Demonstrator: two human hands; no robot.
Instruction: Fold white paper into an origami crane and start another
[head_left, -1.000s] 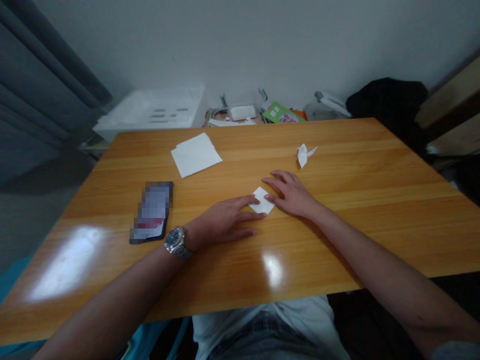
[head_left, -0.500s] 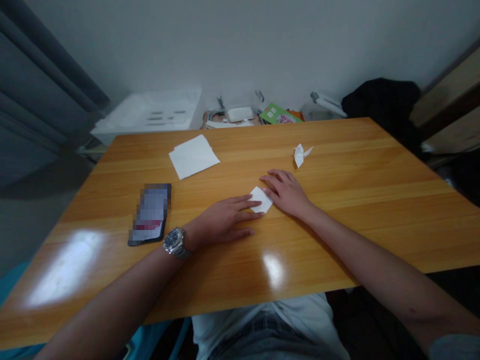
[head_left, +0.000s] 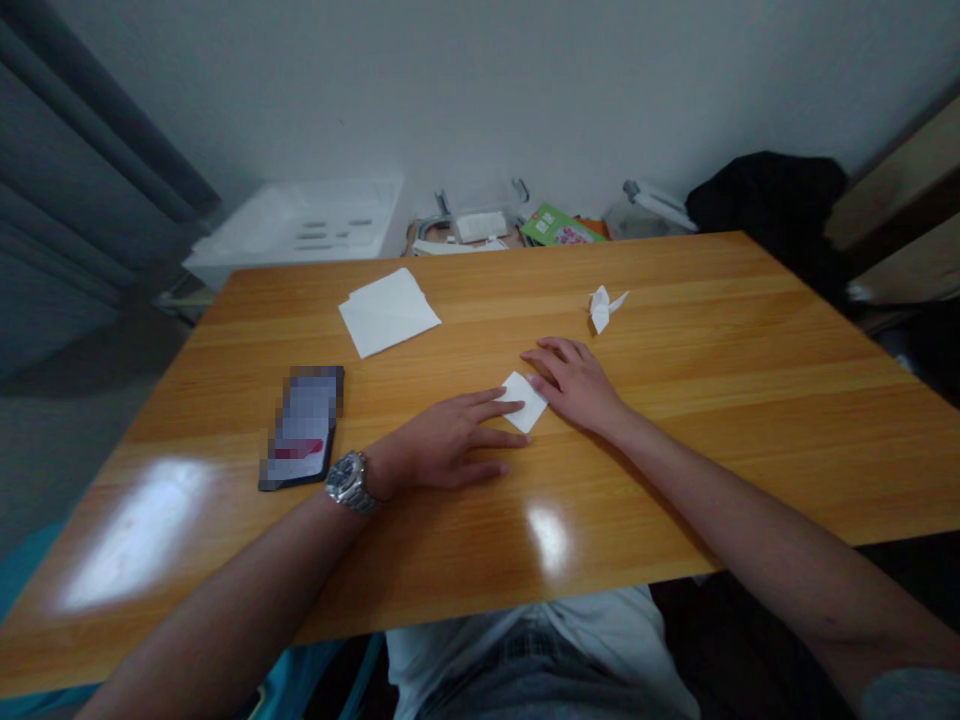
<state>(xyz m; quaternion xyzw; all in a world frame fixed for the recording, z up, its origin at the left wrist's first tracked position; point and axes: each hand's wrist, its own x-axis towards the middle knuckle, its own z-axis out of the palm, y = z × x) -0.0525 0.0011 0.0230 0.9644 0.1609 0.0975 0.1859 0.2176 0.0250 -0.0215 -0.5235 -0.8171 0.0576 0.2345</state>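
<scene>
A small white piece of folded paper [head_left: 528,403] lies flat on the wooden table [head_left: 675,460] between my hands, one corner pointing away from me. The spread fingers of my left hand [head_left: 457,440] rest over its left side, palm down. At its right edge, the thumb of my right hand [head_left: 579,388] touches the paper, with the other fingers stretched out on the table beyond it. Both hands are open. Beyond my right hand stands a white origami crane [head_left: 601,309].
Several white paper sheets [head_left: 388,312] lie stacked at the back left. A phone [head_left: 306,425] with a blurred screen is left of my left wrist. Behind the table are a white foam box [head_left: 300,225], a green book [head_left: 556,226] and a black cloth item [head_left: 765,195].
Almost nothing differs. The whole view has shifted very slightly, while both hands keep their places on the paper.
</scene>
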